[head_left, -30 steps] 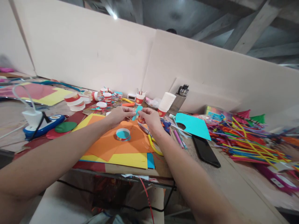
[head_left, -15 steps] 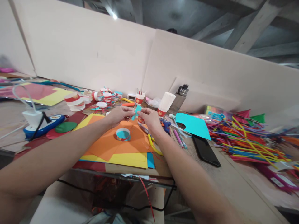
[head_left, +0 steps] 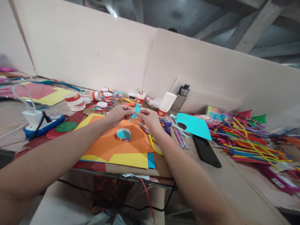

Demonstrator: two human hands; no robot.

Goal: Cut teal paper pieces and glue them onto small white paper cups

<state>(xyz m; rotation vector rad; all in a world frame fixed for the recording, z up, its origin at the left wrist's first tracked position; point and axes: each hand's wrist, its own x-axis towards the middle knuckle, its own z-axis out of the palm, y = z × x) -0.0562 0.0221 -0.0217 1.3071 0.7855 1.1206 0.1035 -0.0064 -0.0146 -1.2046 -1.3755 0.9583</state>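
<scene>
Between my two hands is a small cut piece of turquoise paper, held up above the table. My left hand pinches its left side with thumb and fingertips. On the other side my right hand grips it the same way. Below them, a short ring cut from a paper cup, with turquoise inside, rests on orange paper sheets. Yellow-handled scissors lie partly hidden by my right forearm.
A stack of paper cups and a grey bottle stand behind. To the right are a turquoise sheet, a black phone and many pipe cleaners. A blue power strip sits left, near cut cup pieces.
The turquoise paper piece has turned in my fingers and now stands more upright, showing a wider shape. Both hands stay in nearly the same place.
</scene>
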